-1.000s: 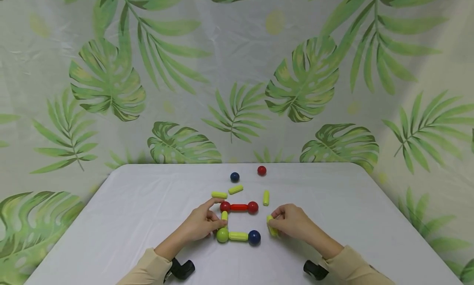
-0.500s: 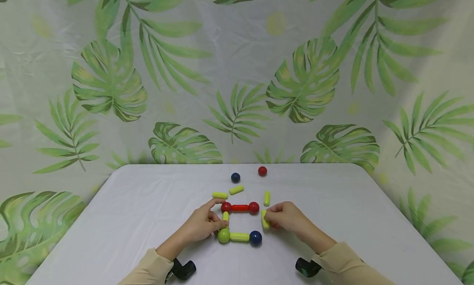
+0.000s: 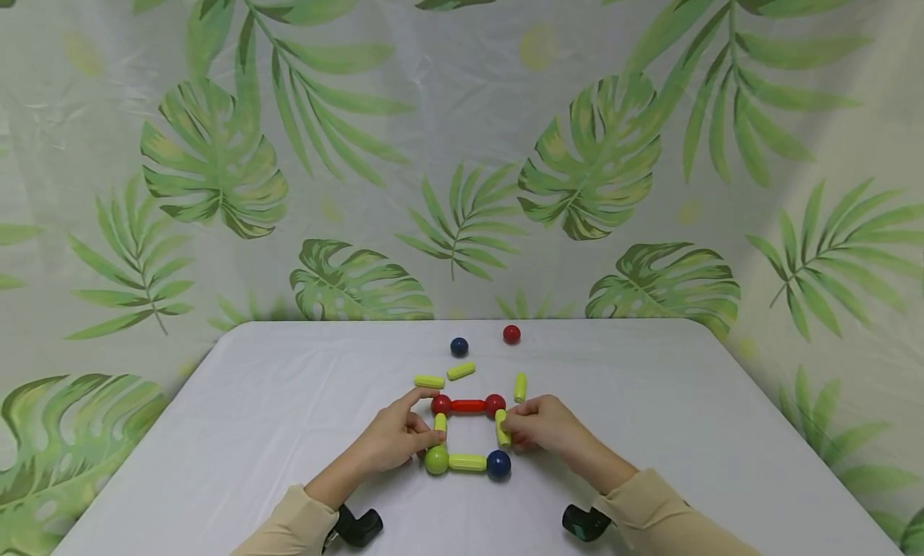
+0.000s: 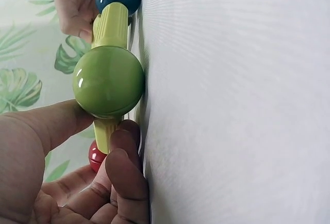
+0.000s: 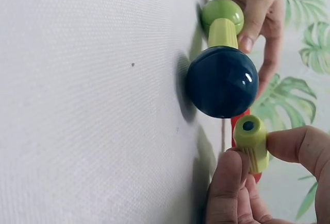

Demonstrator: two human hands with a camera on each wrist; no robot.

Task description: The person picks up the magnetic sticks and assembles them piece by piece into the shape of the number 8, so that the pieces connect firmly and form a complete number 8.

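Note:
On the white table, a frame of toy rods and balls lies between the hands. Its near side is a green ball, a yellow-green rod and a dark blue ball; its far side, a red rod between two red balls. My left hand pinches the left side rod, its index finger at the left red ball. My right hand pinches another yellow-green rod at the right side, far end at the right red ball. Its near end, with a dark round spot, is apart from the blue ball.
Beyond the frame lie several loose pieces: yellow-green rods, a blue ball and a red ball. One loose rod lies close behind the right hand. A leaf-patterned cloth hangs behind the table.
My right hand has moved left with its rod, from beside the frame to the gap between the right red ball and the blue ball. My left hand keeps its place.

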